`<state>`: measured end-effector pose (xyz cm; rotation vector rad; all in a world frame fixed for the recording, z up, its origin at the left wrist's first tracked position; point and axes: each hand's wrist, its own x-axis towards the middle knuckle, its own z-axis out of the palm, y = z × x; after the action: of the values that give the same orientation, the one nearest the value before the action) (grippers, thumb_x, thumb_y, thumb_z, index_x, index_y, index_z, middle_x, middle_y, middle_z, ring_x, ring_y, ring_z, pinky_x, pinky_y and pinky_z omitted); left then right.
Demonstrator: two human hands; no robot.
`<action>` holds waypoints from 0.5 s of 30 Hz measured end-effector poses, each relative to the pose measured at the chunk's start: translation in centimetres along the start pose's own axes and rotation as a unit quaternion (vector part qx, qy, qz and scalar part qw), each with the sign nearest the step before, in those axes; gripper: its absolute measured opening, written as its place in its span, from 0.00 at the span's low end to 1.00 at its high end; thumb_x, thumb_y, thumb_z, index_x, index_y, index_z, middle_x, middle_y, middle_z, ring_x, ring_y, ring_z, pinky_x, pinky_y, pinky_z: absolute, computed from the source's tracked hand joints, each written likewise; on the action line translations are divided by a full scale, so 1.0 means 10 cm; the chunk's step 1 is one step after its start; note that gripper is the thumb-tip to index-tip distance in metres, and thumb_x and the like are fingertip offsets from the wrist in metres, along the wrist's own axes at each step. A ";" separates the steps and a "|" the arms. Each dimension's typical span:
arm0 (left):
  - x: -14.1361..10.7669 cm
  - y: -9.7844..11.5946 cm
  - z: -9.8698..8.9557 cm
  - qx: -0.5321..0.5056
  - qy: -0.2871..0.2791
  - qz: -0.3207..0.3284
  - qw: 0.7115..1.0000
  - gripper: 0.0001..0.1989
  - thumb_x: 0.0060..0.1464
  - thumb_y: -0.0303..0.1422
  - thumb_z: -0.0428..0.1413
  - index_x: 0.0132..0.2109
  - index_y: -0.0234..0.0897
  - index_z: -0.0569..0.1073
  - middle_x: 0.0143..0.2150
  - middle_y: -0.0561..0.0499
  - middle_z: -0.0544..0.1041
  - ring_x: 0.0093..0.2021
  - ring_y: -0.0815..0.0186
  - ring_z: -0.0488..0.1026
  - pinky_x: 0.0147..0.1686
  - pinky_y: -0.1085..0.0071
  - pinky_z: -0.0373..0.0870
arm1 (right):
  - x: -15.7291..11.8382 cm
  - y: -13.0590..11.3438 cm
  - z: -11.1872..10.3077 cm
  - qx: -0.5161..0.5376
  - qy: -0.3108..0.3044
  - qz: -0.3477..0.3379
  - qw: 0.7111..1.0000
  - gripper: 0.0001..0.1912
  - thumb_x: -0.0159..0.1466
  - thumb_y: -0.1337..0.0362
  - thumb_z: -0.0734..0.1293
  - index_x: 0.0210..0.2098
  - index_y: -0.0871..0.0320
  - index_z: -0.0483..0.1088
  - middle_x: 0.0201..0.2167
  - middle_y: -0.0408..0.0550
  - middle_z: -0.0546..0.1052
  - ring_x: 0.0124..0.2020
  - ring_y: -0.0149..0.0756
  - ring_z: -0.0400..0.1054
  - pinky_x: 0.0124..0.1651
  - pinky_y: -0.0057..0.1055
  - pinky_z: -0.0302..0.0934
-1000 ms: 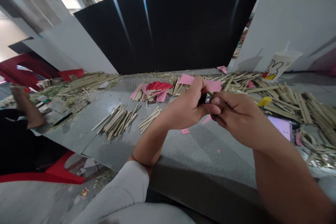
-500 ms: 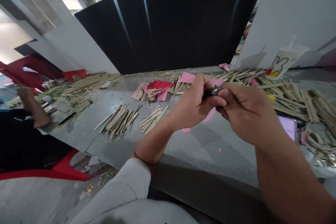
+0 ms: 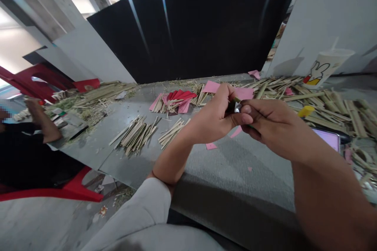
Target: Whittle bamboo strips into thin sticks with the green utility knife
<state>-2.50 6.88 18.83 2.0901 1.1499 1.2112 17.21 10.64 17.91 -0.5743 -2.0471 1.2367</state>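
My left hand (image 3: 210,119) and my right hand (image 3: 273,129) meet above the grey table (image 3: 224,172), fingers bent and thumbs close together. Between them they pinch a small dark-green thing with a shiny silvery part (image 3: 237,106); most of it is hidden by the fingers, and I cannot make out its kind. Beyond the hands lie pink paper (image 3: 211,86) and a fan of folded red paper (image 3: 181,96) over thin strips. Left of my left forearm are two bundles of thin bamboo-like strips (image 3: 137,135), the smaller bundle (image 3: 171,133) partly behind the arm.
At right stand a white cup with a straw (image 3: 328,68), a phone (image 3: 326,139) with a lit screen, a yellow piece (image 3: 306,111) and heaped strips (image 3: 332,102). A black panel (image 3: 194,27) rises behind the table. A person in black (image 3: 26,153) sits at far left.
The small thing has turned slightly between my fingers, and some green on it now shows. The view has shifted a little, and more of the yellow piece is visible beside my right hand.
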 end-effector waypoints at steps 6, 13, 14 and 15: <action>0.00 -0.10 -0.01 0.076 0.031 0.079 0.994 0.32 0.61 0.66 0.60 0.46 0.43 0.61 0.39 0.53 0.66 0.37 0.66 0.63 0.35 0.65 0.64 | 0.04 -0.11 0.02 0.016 -0.015 0.006 1.000 0.19 0.74 0.67 0.62 0.26 0.55 0.60 0.22 0.39 0.59 0.23 0.28 0.51 0.24 0.29 0.47; -0.03 -0.11 -0.11 0.135 0.127 0.162 0.969 0.25 0.63 0.59 0.63 0.46 0.44 0.66 0.37 0.54 0.62 0.32 0.68 0.60 0.30 0.66 0.59 | 0.13 -0.17 0.15 0.067 0.012 -0.045 0.997 0.17 0.73 0.70 0.62 0.27 0.55 0.57 0.24 0.40 0.60 0.26 0.30 0.52 0.29 0.33 0.45; -0.04 -0.11 -0.11 0.142 0.153 0.147 0.967 0.25 0.62 0.59 0.63 0.46 0.44 0.67 0.37 0.54 0.61 0.32 0.68 0.59 0.30 0.66 0.59 | 0.13 -0.18 0.15 0.059 0.018 -0.052 0.997 0.17 0.72 0.70 0.62 0.27 0.55 0.57 0.24 0.41 0.61 0.27 0.30 0.52 0.30 0.33 0.45; -0.05 -0.10 -0.11 0.150 0.171 0.144 0.963 0.27 0.61 0.61 0.63 0.45 0.44 0.68 0.37 0.54 0.61 0.31 0.68 0.59 0.30 0.66 0.58 | 0.14 -0.19 0.15 0.047 0.023 -0.061 0.997 0.17 0.71 0.71 0.63 0.26 0.56 0.57 0.25 0.41 0.62 0.28 0.30 0.53 0.31 0.34 0.45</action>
<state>-3.98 7.01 18.39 2.4032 1.2744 1.6758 15.16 9.82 19.55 -0.4235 -1.9449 1.2283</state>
